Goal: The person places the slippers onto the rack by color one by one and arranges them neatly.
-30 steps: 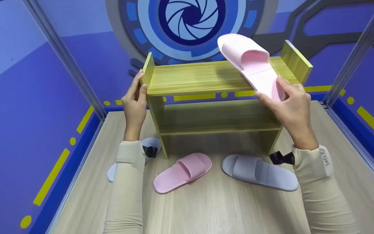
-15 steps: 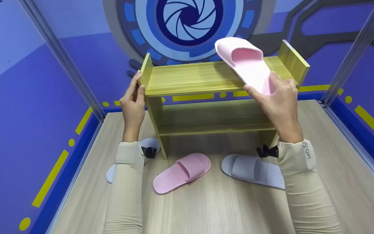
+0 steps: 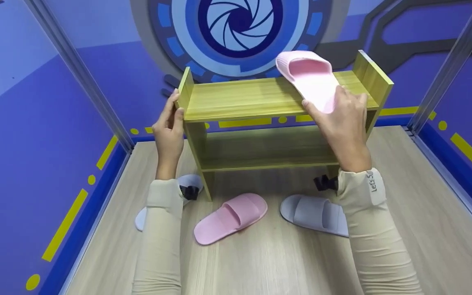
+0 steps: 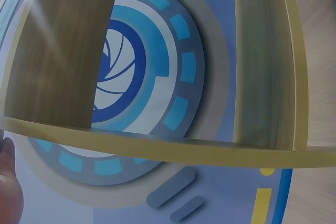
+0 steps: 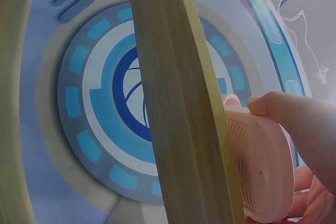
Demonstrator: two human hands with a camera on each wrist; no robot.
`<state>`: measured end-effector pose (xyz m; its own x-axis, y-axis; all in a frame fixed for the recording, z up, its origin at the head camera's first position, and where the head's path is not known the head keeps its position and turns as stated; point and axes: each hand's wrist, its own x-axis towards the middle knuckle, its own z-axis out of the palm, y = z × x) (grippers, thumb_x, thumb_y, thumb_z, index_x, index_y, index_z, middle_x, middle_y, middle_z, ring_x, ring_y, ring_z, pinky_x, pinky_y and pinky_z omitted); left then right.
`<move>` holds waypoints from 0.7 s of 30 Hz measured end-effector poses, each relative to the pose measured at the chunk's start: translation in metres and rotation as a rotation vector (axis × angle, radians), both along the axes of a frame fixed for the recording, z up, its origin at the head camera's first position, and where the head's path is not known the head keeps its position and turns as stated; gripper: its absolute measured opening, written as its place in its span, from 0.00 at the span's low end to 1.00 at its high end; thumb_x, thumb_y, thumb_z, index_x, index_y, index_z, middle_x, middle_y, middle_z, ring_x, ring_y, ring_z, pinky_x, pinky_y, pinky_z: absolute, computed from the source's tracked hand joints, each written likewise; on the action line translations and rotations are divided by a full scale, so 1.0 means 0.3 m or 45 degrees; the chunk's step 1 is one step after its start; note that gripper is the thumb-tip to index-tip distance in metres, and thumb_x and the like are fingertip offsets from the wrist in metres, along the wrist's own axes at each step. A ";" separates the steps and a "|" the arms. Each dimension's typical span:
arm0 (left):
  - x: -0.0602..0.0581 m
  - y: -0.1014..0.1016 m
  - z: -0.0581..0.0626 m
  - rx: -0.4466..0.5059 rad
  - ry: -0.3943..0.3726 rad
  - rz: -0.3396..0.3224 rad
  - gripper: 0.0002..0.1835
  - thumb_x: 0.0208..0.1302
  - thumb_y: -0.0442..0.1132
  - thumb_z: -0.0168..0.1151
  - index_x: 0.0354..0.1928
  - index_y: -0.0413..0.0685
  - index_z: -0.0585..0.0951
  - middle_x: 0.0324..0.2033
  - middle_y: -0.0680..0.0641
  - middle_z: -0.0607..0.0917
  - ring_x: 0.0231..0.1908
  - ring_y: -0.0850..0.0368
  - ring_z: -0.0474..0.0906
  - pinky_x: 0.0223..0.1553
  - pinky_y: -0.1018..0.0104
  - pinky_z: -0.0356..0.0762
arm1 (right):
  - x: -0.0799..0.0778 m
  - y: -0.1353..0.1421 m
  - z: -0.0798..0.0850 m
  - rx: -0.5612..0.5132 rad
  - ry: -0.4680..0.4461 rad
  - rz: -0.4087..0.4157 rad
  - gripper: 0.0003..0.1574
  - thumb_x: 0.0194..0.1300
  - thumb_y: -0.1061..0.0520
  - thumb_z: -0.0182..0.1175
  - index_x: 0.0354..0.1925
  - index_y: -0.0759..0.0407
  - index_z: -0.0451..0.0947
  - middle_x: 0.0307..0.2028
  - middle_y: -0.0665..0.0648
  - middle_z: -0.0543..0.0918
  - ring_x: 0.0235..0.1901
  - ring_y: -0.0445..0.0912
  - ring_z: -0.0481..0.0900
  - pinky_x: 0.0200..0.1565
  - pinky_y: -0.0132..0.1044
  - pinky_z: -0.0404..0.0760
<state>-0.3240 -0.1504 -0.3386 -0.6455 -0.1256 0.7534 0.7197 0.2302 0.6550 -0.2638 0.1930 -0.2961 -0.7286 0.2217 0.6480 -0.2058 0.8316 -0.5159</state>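
My right hand [image 3: 340, 129] pinches a pink slipper [image 3: 316, 82] by its heel, toe pointing away, over the right part of the shoe rack's top shelf [image 3: 236, 98]. In the right wrist view, the ribbed sole of the slipper [image 5: 262, 166] faces the camera beside the shelf edge; whether it touches the board cannot be told. My left hand [image 3: 169, 129] grips the rack's left side panel, its thumb at the front edge. Only the edge of that hand [image 4: 9, 182] shows in the left wrist view.
On the floor before the rack lie another pink slipper [image 3: 230, 219] and a grey slipper [image 3: 309, 213], the latter partly behind my right sleeve. A pale slipper [image 3: 191, 180] is partly hidden by my left sleeve. Blue panels [image 3: 55, 143] enclose the floor.
My right hand has moved left and slightly forward with the pink slipper, which has dropped at the toe and tilts closer to level. The left hand stays on the rack.
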 end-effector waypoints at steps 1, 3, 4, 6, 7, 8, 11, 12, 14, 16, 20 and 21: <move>0.000 0.001 0.000 0.000 -0.001 -0.002 0.20 0.70 0.35 0.53 0.63 0.41 0.74 0.65 0.46 0.74 0.66 0.58 0.69 0.64 0.65 0.69 | 0.000 -0.002 0.000 0.000 -0.001 -0.006 0.43 0.56 0.39 0.66 0.49 0.78 0.74 0.45 0.74 0.81 0.40 0.62 0.74 0.50 0.51 0.61; 0.000 0.002 0.000 0.002 -0.005 -0.003 0.20 0.70 0.35 0.53 0.63 0.41 0.74 0.65 0.46 0.74 0.66 0.58 0.68 0.65 0.65 0.69 | -0.002 -0.005 0.000 0.004 -0.003 -0.016 0.44 0.56 0.39 0.67 0.51 0.78 0.74 0.46 0.75 0.81 0.41 0.62 0.72 0.49 0.51 0.60; 0.000 0.003 0.001 0.007 -0.010 -0.003 0.20 0.70 0.35 0.53 0.63 0.41 0.74 0.65 0.46 0.74 0.66 0.58 0.68 0.65 0.65 0.68 | -0.003 -0.007 0.000 0.005 -0.008 -0.019 0.45 0.56 0.39 0.67 0.51 0.78 0.74 0.47 0.75 0.81 0.41 0.62 0.72 0.49 0.51 0.60; -0.001 0.003 0.000 0.019 -0.019 -0.007 0.20 0.70 0.34 0.53 0.63 0.40 0.74 0.65 0.45 0.73 0.66 0.57 0.68 0.65 0.65 0.68 | -0.006 -0.012 0.001 0.002 -0.026 -0.022 0.46 0.56 0.39 0.67 0.53 0.78 0.73 0.49 0.75 0.80 0.42 0.62 0.70 0.49 0.51 0.60; -0.001 0.004 0.001 0.025 -0.027 -0.008 0.20 0.70 0.33 0.53 0.63 0.40 0.74 0.65 0.44 0.73 0.66 0.57 0.68 0.65 0.65 0.68 | -0.007 -0.014 0.000 0.000 -0.033 -0.023 0.46 0.56 0.39 0.67 0.53 0.78 0.72 0.49 0.74 0.80 0.42 0.62 0.69 0.49 0.50 0.60; 0.000 0.004 0.001 0.030 -0.031 -0.009 0.21 0.70 0.32 0.53 0.63 0.39 0.73 0.65 0.44 0.73 0.67 0.56 0.68 0.65 0.65 0.68 | -0.010 -0.016 0.000 -0.002 -0.042 -0.025 0.46 0.56 0.39 0.67 0.53 0.78 0.72 0.50 0.74 0.80 0.43 0.62 0.68 0.48 0.50 0.60; 0.019 0.012 0.016 0.041 -0.053 -0.013 0.21 0.70 0.30 0.52 0.63 0.35 0.73 0.65 0.41 0.72 0.67 0.54 0.67 0.66 0.64 0.67 | -0.014 -0.020 -0.006 0.004 -0.042 -0.031 0.45 0.55 0.40 0.67 0.52 0.79 0.73 0.48 0.74 0.80 0.41 0.61 0.67 0.48 0.50 0.60; 0.029 0.015 0.023 0.042 -0.060 -0.012 0.20 0.70 0.30 0.52 0.63 0.35 0.72 0.65 0.40 0.72 0.67 0.53 0.67 0.66 0.64 0.67 | -0.016 -0.020 -0.008 0.008 -0.039 -0.032 0.45 0.55 0.40 0.68 0.51 0.79 0.73 0.46 0.74 0.81 0.41 0.61 0.67 0.47 0.50 0.60; 0.047 0.021 0.036 0.045 -0.063 -0.013 0.20 0.69 0.29 0.52 0.63 0.34 0.72 0.65 0.39 0.72 0.67 0.52 0.67 0.66 0.63 0.67 | -0.017 -0.022 -0.013 0.018 -0.030 -0.036 0.44 0.55 0.40 0.68 0.49 0.79 0.74 0.44 0.74 0.81 0.40 0.62 0.66 0.47 0.50 0.60; 0.064 0.025 0.048 0.039 -0.065 -0.008 0.20 0.69 0.30 0.52 0.62 0.34 0.73 0.65 0.39 0.72 0.67 0.52 0.68 0.65 0.64 0.67 | -0.017 -0.025 -0.017 0.032 -0.022 -0.041 0.43 0.55 0.41 0.68 0.47 0.80 0.74 0.42 0.74 0.81 0.39 0.62 0.65 0.48 0.51 0.60; 0.065 0.026 0.050 0.030 -0.057 -0.008 0.20 0.70 0.30 0.52 0.62 0.34 0.73 0.65 0.40 0.73 0.66 0.52 0.68 0.65 0.63 0.68 | -0.017 -0.032 -0.022 0.046 -0.060 -0.067 0.43 0.56 0.40 0.67 0.48 0.80 0.73 0.44 0.74 0.80 0.40 0.62 0.63 0.48 0.52 0.60; 0.065 0.026 0.050 0.030 -0.056 -0.011 0.20 0.70 0.30 0.52 0.62 0.34 0.73 0.64 0.40 0.73 0.66 0.53 0.68 0.65 0.63 0.68 | -0.017 -0.033 -0.023 0.050 -0.073 -0.071 0.44 0.57 0.40 0.66 0.49 0.80 0.72 0.45 0.74 0.80 0.41 0.62 0.63 0.48 0.52 0.60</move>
<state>-0.3045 -0.1425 -0.3235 -0.6791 -0.1372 0.7211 0.6918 0.2086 0.6913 -0.2689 0.1831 -0.3031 -0.7518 0.2384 0.6147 -0.1296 0.8607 -0.4923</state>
